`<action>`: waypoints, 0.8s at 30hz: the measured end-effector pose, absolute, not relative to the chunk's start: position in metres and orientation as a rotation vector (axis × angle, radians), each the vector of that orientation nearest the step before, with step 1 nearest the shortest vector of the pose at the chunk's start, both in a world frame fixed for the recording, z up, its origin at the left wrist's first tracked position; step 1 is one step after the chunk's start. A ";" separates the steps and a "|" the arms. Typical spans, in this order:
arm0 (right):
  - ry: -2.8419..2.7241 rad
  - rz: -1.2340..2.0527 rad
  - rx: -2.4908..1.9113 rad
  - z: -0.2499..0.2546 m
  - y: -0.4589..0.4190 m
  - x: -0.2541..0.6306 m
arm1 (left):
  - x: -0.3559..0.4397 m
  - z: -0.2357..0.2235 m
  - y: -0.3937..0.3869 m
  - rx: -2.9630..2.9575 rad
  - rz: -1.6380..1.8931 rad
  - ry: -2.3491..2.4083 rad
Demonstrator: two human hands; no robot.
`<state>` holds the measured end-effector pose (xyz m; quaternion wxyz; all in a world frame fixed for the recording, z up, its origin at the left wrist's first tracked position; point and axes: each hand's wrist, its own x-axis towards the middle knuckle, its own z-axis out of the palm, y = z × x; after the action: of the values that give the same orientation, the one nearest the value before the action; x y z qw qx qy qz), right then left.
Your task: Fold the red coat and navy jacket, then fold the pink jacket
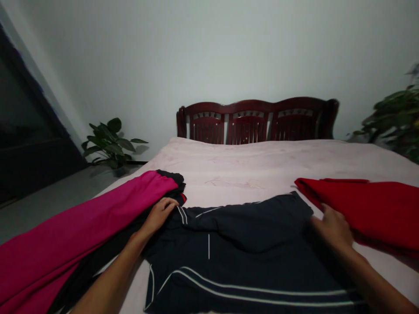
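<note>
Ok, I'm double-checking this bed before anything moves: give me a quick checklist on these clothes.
Left hand gripping the navy garment: cannot tell, it rests by the striped edge.
Right hand touching the red cloth: cannot tell, fingers sit at its edge.
Magenta cloth on the bed: ok, over a black layer.
Navy garment fully in view: not ok, its near end runs out of frame.
Pale pink bedsheet smooth: ok, faint creases only.
</note>
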<state>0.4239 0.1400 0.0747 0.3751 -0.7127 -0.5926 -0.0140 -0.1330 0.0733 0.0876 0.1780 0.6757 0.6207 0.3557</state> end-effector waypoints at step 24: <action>-2.662 0.320 -1.148 0.047 0.080 0.231 | -0.090 0.083 0.120 2.006 0.269 2.384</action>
<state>0.2307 0.0796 0.0470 0.1122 -0.3909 -0.9070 0.1091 -0.0896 0.1202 0.0827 0.0069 0.6415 0.7623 0.0859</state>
